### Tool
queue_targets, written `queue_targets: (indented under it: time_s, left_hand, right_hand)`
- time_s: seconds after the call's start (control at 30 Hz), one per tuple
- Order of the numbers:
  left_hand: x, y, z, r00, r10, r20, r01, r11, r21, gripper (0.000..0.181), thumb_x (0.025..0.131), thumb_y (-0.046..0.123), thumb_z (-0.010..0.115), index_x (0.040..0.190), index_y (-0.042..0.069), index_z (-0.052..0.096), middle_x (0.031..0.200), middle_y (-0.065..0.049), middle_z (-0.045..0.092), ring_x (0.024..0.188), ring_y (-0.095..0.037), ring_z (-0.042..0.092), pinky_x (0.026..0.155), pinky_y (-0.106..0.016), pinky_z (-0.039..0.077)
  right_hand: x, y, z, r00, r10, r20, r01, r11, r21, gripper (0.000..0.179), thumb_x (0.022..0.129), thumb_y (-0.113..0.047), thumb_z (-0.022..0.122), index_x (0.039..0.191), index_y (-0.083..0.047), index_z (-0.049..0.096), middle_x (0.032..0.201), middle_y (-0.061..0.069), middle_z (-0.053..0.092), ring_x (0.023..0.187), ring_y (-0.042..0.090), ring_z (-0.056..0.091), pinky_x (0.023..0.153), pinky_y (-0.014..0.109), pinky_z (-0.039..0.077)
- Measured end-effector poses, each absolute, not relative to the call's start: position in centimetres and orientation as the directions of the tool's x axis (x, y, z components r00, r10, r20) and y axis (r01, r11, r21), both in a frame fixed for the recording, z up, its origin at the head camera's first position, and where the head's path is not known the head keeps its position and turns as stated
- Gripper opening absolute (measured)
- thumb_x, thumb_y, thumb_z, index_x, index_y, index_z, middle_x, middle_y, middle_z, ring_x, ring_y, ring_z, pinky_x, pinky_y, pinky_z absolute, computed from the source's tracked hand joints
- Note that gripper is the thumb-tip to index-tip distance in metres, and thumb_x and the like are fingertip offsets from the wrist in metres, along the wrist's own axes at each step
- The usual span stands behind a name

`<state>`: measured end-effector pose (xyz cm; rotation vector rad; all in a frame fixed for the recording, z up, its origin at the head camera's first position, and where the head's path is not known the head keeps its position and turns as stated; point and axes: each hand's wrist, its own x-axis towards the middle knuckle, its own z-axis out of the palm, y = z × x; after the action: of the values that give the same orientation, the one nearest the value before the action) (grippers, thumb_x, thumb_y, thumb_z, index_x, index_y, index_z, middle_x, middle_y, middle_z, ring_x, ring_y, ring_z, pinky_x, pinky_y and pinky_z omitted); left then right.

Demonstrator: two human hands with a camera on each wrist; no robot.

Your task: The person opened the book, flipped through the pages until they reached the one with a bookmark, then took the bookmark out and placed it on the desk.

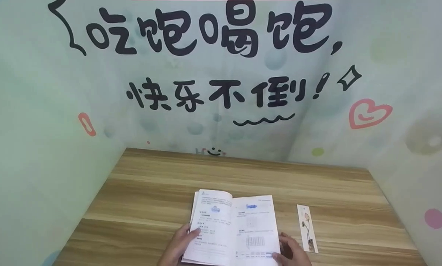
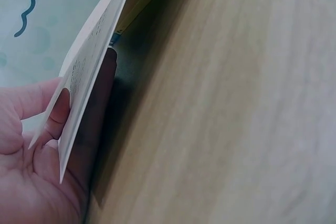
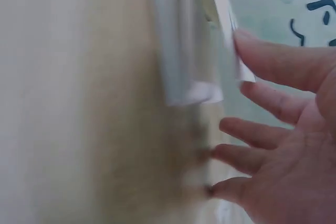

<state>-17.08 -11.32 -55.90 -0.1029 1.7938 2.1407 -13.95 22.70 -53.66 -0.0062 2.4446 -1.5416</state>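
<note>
An open book with printed pages faces up near the front of the table. My left hand grips its left side, thumb over the left page. In the left wrist view, fingers reach behind the left part, and one page edge stands apart from the rest. At the lower right corner, my right hand pinches a page edge between thumb and index finger. The other fingers of that hand are spread below it. A thicker block of pages hangs beside that edge, blurred.
A white bookmark-like strip with a flower picture lies on the wooden table, right of the book. Behind the table's back edge rises a pale backdrop with large black lettering, which also closes off the left and right sides.
</note>
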Motion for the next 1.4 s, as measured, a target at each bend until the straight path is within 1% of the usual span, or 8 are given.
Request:
queue_targets:
  time_s: [0.13, 0.23, 0.43, 0.6, 0.73, 1.0, 1.2, 1.4]
  left_hand:
    - [-17.1, -11.2, -56.0, -0.943, 0.197, -0.268, -0.291, -0.101, 0.951, 0.052, 0.095, 0.023, 0.051, 0.131, -0.011, 0.035, 0.091, -0.005, 0.067, 0.077, -0.015, 0.065, 0.068, -0.029, 0.053]
    - [-17.2, -11.3, -56.0, -0.949, 0.191, -0.253, -0.271, -0.077, 0.959, 0.053, 0.095, 0.023, 0.051, 0.131, -0.013, 0.034, 0.091, -0.005, 0.066, 0.077, -0.015, 0.065, 0.068, -0.029, 0.053]
    - [-17.2, -11.5, -56.0, -0.946, 0.206, -0.25, -0.272, -0.085, 0.958, 0.054, 0.096, 0.021, 0.05, 0.131, -0.014, 0.03, 0.095, -0.005, 0.066, 0.081, -0.016, 0.066, 0.072, -0.03, 0.054]
    - [-17.2, -11.4, -56.2, -0.944, 0.212, -0.251, -0.276, -0.097, 0.956, 0.052, 0.096, 0.021, 0.049, 0.131, -0.013, 0.03, 0.094, -0.005, 0.067, 0.082, -0.017, 0.066, 0.072, -0.031, 0.054]
    - [-17.1, -11.4, -56.2, -0.948, 0.206, -0.244, -0.267, -0.09, 0.959, 0.052, 0.096, 0.02, 0.049, 0.131, -0.013, 0.03, 0.095, -0.005, 0.066, 0.082, -0.017, 0.066, 0.071, -0.031, 0.054]
    - [-17.1, -11.3, -56.1, -0.948, 0.205, -0.242, -0.265, -0.089, 0.96, 0.05, 0.096, 0.02, 0.049, 0.129, -0.013, 0.033, 0.094, -0.006, 0.066, 0.079, -0.016, 0.065, 0.07, -0.031, 0.054]
    - [-17.0, -11.2, -56.0, -0.948, 0.205, -0.245, -0.267, -0.088, 0.96, 0.049, 0.096, 0.021, 0.05, 0.129, -0.013, 0.034, 0.093, -0.005, 0.066, 0.078, -0.015, 0.065, 0.069, -0.031, 0.054]
    - [-17.2, -11.3, -56.0, -0.949, 0.2, -0.245, -0.26, -0.054, 0.964, 0.05, 0.095, 0.019, 0.05, 0.13, -0.012, 0.034, 0.094, -0.005, 0.066, 0.078, -0.015, 0.065, 0.069, -0.029, 0.053]
  right_hand:
    - [-13.6, 22.6, -52.6, -0.978, -0.075, -0.193, 0.145, 0.416, -0.898, 0.035, 0.086, -0.022, 0.066, 0.094, 0.012, 0.062, 0.109, 0.022, 0.053, 0.1, 0.03, 0.059, 0.082, 0.032, 0.053]
    - [-13.4, 22.4, -52.0, -0.983, -0.029, -0.184, 0.154, 0.432, -0.889, 0.03, 0.085, -0.019, 0.067, 0.085, 0.011, 0.063, 0.092, 0.008, 0.057, 0.086, 0.013, 0.058, 0.071, 0.02, 0.05]
    - [-13.4, 21.3, -51.9, -0.968, 0.118, -0.223, 0.252, 0.48, -0.84, 0.029, 0.08, -0.025, 0.072, 0.078, 0.003, 0.063, 0.071, 0.001, 0.061, 0.066, 0.01, 0.051, 0.058, 0.019, 0.041]
    - [-13.6, 20.7, -52.2, -0.948, 0.114, -0.298, 0.319, 0.373, -0.871, 0.041, 0.077, -0.037, 0.074, 0.08, -0.001, 0.054, 0.07, -0.001, 0.056, 0.067, 0.011, 0.053, 0.057, 0.022, 0.044]
    - [-13.7, 20.4, -52.4, -0.959, 0.062, -0.276, 0.282, 0.273, -0.92, 0.046, 0.076, -0.031, 0.076, 0.084, -0.004, 0.039, 0.065, -0.003, 0.053, 0.063, 0.01, 0.056, 0.056, 0.022, 0.046]
    - [-13.7, 20.7, -53.0, -0.971, -0.111, -0.209, 0.196, 0.121, -0.973, 0.067, 0.083, -0.025, 0.07, 0.13, 0.009, 0.035, 0.074, 0.004, 0.066, 0.066, 0.013, 0.065, 0.06, 0.026, 0.054]
    - [-13.5, 21.0, -52.5, -0.958, -0.032, -0.286, 0.272, 0.229, -0.935, 0.053, 0.083, -0.034, 0.069, 0.11, 0.011, 0.059, 0.078, 0.0, 0.058, 0.073, 0.013, 0.058, 0.062, 0.023, 0.05]
    - [-13.3, 21.5, -51.8, -0.975, 0.036, -0.219, 0.212, 0.436, -0.875, 0.034, 0.081, -0.025, 0.072, 0.089, 0.008, 0.069, 0.072, -0.001, 0.05, 0.068, 0.009, 0.046, 0.058, 0.017, 0.039]
